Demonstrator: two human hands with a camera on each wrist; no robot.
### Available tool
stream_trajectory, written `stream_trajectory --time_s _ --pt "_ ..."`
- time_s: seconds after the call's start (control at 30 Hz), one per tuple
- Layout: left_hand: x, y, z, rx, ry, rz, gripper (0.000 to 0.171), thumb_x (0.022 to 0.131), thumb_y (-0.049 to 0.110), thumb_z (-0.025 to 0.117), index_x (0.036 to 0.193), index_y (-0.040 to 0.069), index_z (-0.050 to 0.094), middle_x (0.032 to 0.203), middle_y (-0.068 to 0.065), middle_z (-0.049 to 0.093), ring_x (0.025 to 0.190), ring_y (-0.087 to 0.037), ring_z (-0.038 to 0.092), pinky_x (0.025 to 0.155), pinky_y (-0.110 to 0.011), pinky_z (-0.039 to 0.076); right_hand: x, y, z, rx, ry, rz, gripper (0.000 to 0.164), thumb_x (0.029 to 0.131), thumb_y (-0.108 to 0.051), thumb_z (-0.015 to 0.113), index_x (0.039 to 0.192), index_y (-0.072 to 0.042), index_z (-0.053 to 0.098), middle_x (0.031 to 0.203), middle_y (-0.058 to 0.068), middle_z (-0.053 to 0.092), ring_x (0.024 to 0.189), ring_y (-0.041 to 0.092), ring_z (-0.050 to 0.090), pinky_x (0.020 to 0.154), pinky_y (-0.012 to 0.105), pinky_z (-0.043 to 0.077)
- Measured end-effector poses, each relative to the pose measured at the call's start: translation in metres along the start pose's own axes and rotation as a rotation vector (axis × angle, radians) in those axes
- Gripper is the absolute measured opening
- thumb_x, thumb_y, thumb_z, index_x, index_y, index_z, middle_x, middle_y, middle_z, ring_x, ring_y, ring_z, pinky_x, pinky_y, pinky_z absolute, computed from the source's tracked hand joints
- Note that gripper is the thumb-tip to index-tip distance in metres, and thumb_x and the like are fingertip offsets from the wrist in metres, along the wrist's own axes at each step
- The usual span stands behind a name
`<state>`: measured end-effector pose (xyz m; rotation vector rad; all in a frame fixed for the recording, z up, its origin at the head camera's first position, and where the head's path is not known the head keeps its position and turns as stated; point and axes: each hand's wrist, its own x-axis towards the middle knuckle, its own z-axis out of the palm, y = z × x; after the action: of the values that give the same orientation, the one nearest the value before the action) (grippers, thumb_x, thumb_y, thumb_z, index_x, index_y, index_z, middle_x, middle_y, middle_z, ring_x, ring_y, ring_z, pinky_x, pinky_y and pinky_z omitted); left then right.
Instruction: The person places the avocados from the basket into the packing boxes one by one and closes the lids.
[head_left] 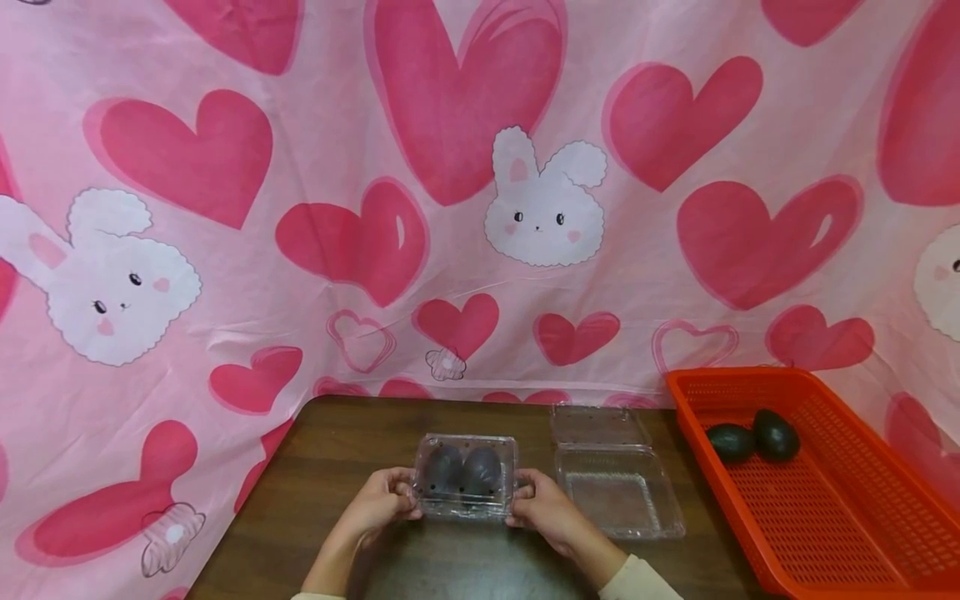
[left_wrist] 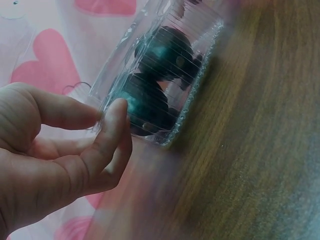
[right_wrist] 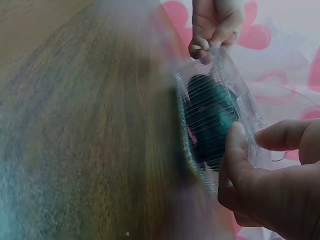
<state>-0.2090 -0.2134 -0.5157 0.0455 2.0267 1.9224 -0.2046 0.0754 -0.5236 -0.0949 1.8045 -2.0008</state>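
A lidded clear plastic clamshell box (head_left: 465, 502) with two dark avocados (head_left: 482, 472) inside is between my hands in the head view. My left hand (head_left: 378, 504) pinches its left rim between thumb and fingers. On the opposite end, my right hand (head_left: 550, 510) pinches the rim the same way. Both wrist views show the ribbed wall of the box, with the dark green avocados (left_wrist: 162, 52) visible through it. The lid looks closed down over them; whether its edge is fully latched I cannot tell.
Another clear clamshell box (head_left: 618, 492) lies opened on the brown wooden table (head_left: 322, 442), right of my right hand. At the far right stands an orange perforated basket (head_left: 847, 525) with two dark green avocados (head_left: 776, 435). A pink heart-patterned cloth (head_left: 465, 275) hangs behind the table.
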Motion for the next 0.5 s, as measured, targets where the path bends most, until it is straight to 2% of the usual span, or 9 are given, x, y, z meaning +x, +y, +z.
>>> stream_trajectory --time_s 0.17,0.33,0.5 --pt "0.001 0.001 0.0 -0.012 0.005 0.001 0.053 0.083 -0.015 0.051 0.131 -0.023 0.032 0.08 -0.003 0.048 0.072 -0.013 0.054 0.07 -0.029 0.06 -0.01 -0.008 -0.003 -0.067 -0.021 -0.025 0.068 0.086 0.001 0.054 0.14 0.02 0.017 0.105 0.021 0.055 0.082 0.016 0.062 0.081 0.034 0.06" --pt "0.003 0.001 0.002 -0.019 0.021 0.008 0.051 0.083 -0.015 0.049 0.131 -0.023 0.033 0.08 -0.003 0.049 0.072 -0.013 0.055 0.071 -0.029 0.06 -0.025 -0.023 -0.012 -0.16 -0.051 -0.071 0.069 0.088 -0.003 0.055 0.14 0.02 0.017 0.119 0.034 0.048 0.097 0.025 0.064 0.091 0.045 0.056" --pt "0.006 0.0 0.006 -0.016 0.034 0.018 0.05 0.082 -0.015 0.049 0.129 -0.023 0.034 0.079 -0.004 0.048 0.072 -0.013 0.055 0.071 -0.03 0.061 -0.038 -0.037 -0.026 -0.251 -0.056 -0.102 0.066 0.089 -0.007 0.058 0.141 0.016 0.024 0.13 0.038 0.041 0.104 0.028 0.062 0.093 0.043 0.056"
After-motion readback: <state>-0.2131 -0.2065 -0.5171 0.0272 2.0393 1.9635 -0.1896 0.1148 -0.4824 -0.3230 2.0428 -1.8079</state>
